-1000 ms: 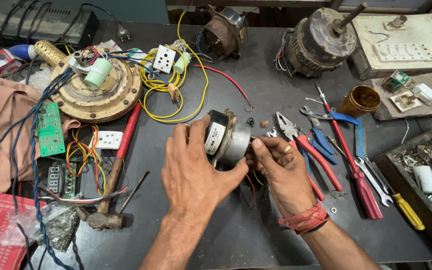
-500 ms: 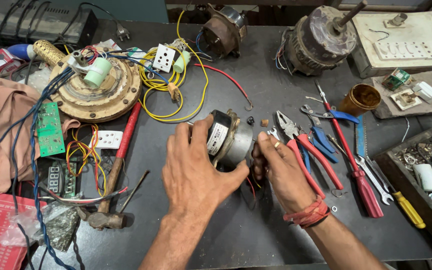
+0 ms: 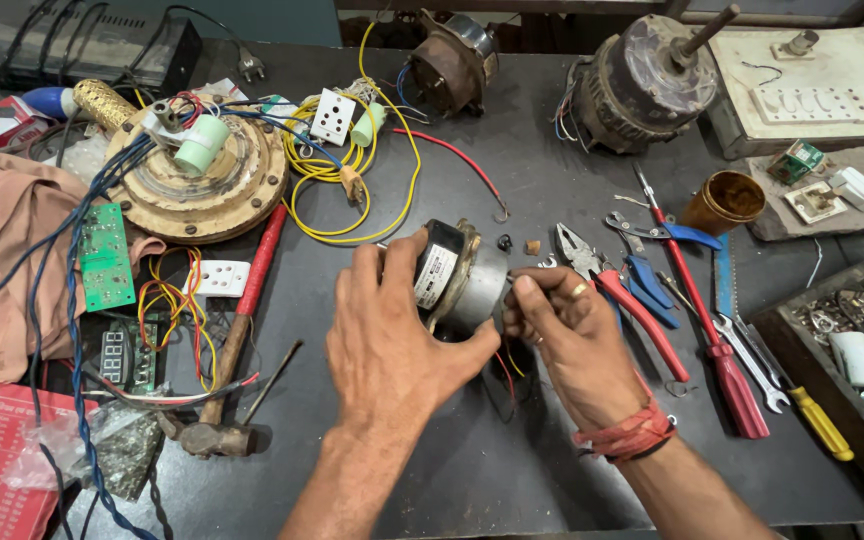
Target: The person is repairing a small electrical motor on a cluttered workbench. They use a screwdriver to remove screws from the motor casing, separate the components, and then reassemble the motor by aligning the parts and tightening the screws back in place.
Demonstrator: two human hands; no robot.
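- Left hand (image 3: 392,335): palm down, fingers wrapped over the near side of a small electric motor (image 3: 457,280), clamped on its black labelled end.
- Right hand (image 3: 577,345): ring on one finger, red thread band at the wrist; fingertips (image 3: 524,300) pinched on the motor's silver end, closed around it.
- Small electric motor: held between both hands, lying on its side just above the dark surface (image 3: 512,470); thin wires trailing below, between the two hands.
- Just beyond the right hand: red-handled pliers (image 3: 617,285), blue-handled pliers (image 3: 652,250), a long red screwdriver (image 3: 702,320), a flat spanner (image 3: 747,365) and a yellow-handled screwdriver (image 3: 817,420), lying side by side.
- Farther right of the right hand: a brown round tin (image 3: 724,200), open.
- Left of the left hand: a hammer (image 3: 227,370) with a red-wrapped wooden handle, head nearest the wrist; a white socket plate (image 3: 220,278) with red and yellow wires.
- Well beyond the left hand: a round brass-coloured fan motor (image 3: 192,185) with a pale green capacitor on top, and a coil of yellow wire (image 3: 352,190).
- Far left of the left hand: a green circuit board (image 3: 104,255) resting on a pink cloth (image 3: 7,250).
- Far side of the surface, beyond both hands: two larger rusty motors (image 3: 642,85).
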